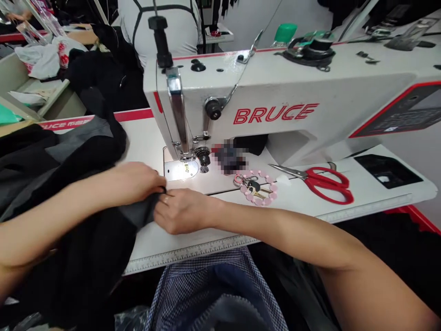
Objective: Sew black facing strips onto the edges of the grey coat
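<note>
My left hand [136, 183] and my right hand [179, 210] meet just in front of the lit needle plate [181, 170] of a white sewing machine [275, 105]. Both hands pinch the edge of a dark grey and black garment [86, 239] that spills off the table's left side onto my lap. The fingers of each hand are closed on the cloth, side by side. The presser foot and needle [203, 158] stand a little behind and to the right of my hands, with no fabric under them.
Red-handled scissors [324, 181] and a pink beaded key ring with keys [257, 187] lie on the table [361, 197] right of the needle. A ruler strip runs along the table's front edge [193, 250]. Another person in a light top [161, 23] stands behind the machine.
</note>
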Available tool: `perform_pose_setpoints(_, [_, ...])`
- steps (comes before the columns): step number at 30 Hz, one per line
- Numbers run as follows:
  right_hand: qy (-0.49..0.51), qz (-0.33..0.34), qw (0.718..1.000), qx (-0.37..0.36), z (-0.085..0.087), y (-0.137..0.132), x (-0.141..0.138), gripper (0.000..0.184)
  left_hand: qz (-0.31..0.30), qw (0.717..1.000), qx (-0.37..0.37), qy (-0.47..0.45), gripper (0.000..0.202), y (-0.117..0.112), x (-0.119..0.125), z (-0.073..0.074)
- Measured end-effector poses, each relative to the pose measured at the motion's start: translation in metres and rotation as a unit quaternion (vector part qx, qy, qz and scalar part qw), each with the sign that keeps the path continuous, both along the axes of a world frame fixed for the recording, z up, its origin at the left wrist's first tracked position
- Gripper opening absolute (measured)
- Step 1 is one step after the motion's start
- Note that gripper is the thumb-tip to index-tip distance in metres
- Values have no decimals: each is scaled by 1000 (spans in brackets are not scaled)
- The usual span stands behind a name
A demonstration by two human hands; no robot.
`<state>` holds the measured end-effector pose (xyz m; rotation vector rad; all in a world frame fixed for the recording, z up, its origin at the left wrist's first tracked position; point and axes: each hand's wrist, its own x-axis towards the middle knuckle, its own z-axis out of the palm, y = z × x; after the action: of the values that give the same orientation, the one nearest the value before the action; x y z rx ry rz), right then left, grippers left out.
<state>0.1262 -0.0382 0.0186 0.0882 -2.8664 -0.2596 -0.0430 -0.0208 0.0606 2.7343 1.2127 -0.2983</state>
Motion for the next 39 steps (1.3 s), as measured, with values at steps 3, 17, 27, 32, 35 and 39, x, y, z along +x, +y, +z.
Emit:
perform_pose_setpoints(3, [8, -44, 999, -14, -22, 5, 30, 27, -73, 995, -33, 62, 16, 18, 42, -26])
perform_pose_setpoints(17, [174, -79, 980, -50, -47, 12, 47, 21, 20, 982, 185, 40, 25, -27, 63, -47])
perform_pose_setpoints(27, [94, -112, 981, -129, -44, 9, 48, 21, 77, 981, 179, 8, 33, -55, 53, -49])
perform_pose_setpoints(32, [95, -106, 980, -138, -43, 10, 50, 19, 119, 963, 237, -44, 32, -85, 57, -64])
perform_pose_setpoints(35, [96, -101, 981, -135, -43, 10, 51, 17, 138, 952, 249, -115, 29, -83, 52, -73])
perform_pose_setpoints(39, [99, -105, 982, -125, -42, 12, 50, 16, 93, 945, 225, -220, 21, -62, 40, -75])
